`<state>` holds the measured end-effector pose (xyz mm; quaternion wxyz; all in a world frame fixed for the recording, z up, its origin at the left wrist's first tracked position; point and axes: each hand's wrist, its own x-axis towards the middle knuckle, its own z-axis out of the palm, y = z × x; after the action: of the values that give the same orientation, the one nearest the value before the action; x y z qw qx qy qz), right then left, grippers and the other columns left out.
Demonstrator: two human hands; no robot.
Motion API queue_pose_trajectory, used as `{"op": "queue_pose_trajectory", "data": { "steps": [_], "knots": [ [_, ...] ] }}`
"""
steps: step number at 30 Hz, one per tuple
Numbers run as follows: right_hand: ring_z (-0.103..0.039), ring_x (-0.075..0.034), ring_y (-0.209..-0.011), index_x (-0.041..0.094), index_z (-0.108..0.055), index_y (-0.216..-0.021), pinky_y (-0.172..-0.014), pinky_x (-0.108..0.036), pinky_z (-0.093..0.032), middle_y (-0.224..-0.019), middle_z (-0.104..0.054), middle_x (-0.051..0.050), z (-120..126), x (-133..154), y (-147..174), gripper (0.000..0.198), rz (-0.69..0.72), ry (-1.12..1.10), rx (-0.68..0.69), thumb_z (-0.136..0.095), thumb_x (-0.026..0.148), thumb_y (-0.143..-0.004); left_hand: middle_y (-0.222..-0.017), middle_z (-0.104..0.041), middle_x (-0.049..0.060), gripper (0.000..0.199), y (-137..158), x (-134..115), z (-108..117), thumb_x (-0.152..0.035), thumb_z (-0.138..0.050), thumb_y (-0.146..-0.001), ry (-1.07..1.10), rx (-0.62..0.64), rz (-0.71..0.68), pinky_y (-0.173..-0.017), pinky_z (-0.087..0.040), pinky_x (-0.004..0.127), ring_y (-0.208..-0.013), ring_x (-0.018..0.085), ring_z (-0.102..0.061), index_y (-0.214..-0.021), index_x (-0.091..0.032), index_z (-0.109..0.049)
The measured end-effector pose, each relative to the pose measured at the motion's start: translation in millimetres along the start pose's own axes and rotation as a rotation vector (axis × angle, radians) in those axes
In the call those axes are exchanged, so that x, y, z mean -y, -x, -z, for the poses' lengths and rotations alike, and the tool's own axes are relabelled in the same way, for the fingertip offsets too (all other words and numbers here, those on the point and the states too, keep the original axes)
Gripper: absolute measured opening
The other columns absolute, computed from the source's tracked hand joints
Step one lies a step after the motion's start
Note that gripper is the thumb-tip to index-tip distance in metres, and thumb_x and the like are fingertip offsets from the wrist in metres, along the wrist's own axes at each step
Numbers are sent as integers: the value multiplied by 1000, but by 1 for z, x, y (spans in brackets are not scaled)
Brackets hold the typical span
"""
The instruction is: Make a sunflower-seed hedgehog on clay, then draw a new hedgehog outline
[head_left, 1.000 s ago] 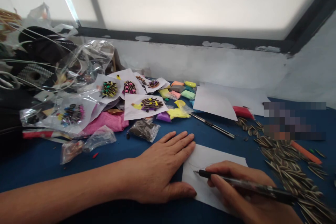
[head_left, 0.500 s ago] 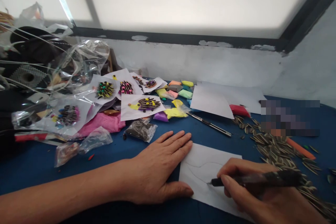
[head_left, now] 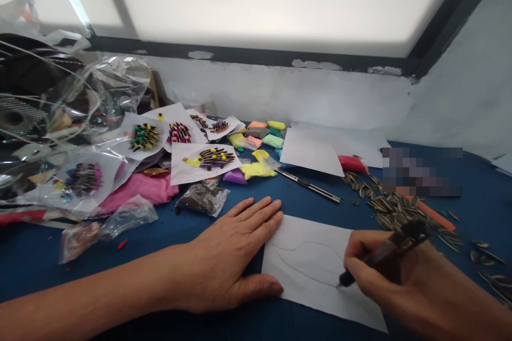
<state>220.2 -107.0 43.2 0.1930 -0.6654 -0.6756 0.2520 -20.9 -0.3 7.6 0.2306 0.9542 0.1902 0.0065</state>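
A small sheet of white paper (head_left: 312,232) lies on the blue tabletop, bearing a thin drawn outline with a narrow left end and a rounded body. My left hand (head_left: 236,250) rests flat with fingers stretched out, its fingertips and thumb touching the sheet's left edge. In my right hand (head_left: 396,277) a dark pen (head_left: 380,256) is gripped, tip down on the paper at the lower right of the outline. The fingers of that hand cover part of the sheet's right side.
Paper sheets with seed-and-clay hedgehogs (head_left: 208,162) lie left, near a bag of dark clay (head_left: 204,198). Beyond the paper are a utility knife (head_left: 308,185), coloured clay packets (head_left: 273,140) and blank sheets (head_left: 312,149). Striped sunflower seeds (head_left: 394,210) and an orange stick (head_left: 436,216) sit right.
The pen in my right hand has moved right, and the outline's lower line now reaches further right. My left hand stays flat on the paper. The whole view has shifted slightly.
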Motion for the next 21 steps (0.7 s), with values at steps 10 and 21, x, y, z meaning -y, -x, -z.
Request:
{"op": "queue_pose_trajectory", "data": {
  "steps": [10,21],
  "knots": [
    [-47,-10,-44,23,-57,-61,-36,-21,-34,-52,-52,2,9,-7,-1,24,9,104,20,-49,27,-84,-160,-6,13,86,0,0,0,-65,-46,-95,-29,20,5,-121,-6,48,-149,29,-4,-156,-10,-19],
    [-46,-12,-47,25,-53,-60,-39,-22,-37,-52,-47,3,0,-7,5,39,-37,149,-198,-40,40,-93,-161,-7,11,82,0,-1,1,-60,-52,-95,-1,-9,-13,-120,-7,50,-148,31,-6,-156,-13,-23]
  ]
}}
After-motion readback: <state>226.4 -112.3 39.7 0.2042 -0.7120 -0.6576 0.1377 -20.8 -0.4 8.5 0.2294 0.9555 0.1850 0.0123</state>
